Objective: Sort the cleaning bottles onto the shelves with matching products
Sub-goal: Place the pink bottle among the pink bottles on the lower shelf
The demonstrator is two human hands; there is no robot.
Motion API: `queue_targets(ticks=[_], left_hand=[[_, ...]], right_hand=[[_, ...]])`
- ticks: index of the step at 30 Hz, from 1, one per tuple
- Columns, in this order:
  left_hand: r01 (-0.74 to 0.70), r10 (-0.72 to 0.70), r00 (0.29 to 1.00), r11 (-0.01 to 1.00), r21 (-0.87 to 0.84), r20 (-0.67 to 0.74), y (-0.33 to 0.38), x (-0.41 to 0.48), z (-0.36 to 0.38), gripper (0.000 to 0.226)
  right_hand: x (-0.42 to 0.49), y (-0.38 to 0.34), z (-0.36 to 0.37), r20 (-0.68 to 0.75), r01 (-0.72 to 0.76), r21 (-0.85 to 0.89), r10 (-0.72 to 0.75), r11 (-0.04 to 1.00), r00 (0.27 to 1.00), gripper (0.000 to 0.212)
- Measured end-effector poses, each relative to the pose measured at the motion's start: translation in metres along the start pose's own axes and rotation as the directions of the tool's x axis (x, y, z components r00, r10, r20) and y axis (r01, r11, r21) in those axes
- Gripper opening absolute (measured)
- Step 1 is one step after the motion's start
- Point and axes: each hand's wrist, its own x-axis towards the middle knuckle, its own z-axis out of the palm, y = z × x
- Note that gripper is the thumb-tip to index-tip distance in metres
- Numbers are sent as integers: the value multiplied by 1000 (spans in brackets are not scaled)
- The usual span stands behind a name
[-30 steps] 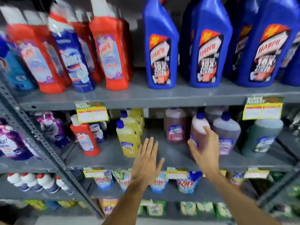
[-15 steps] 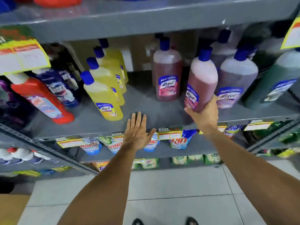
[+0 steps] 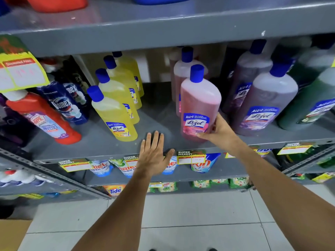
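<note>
A pink Lizol bottle with a blue cap stands near the front of the grey middle shelf. My right hand grips it low on its right side. Another pink bottle stands behind it. My left hand is flat and open at the shelf's front edge, holding nothing. A row of yellow Lizol bottles runs back on the left. Purple Lizol bottles stand to the right, with green ones beyond them.
A red Harpic bottle and blue Domex bottles lean at the left. Price tags hang on the shelf edge. Detergent pouches fill the lower shelves. A grey upper shelf overhangs. White floor tiles lie below.
The view has dropped from the top shelf to the middle shelf. My right hand closed on the pink bottle and turned its label forward; my left hand lowered to the shelf edge.
</note>
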Motion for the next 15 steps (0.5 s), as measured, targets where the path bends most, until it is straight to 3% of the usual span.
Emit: queue_targets(ticks=[4,7,11,15], left_hand=[[0,0,1000,1000,-5,5,0,0,0,94],[3,-3,1000,1000,-8,4,0,-1,-1,89],[5,-5,1000,1000,-8,-7,0,-1,-1,92],[5,-5,1000,1000,-12,1,0,-1,0,87]], right_hand=[[0,-2,8,-29,-6,-20,5,1000,1000,89],[-1,-3,11,-105,7,-79,-15,997,994,83],[1,-3,6,-100,5,-67,-11,998,995,75],[-3,-3,8,-104,12,-57,-18,998,994,84]])
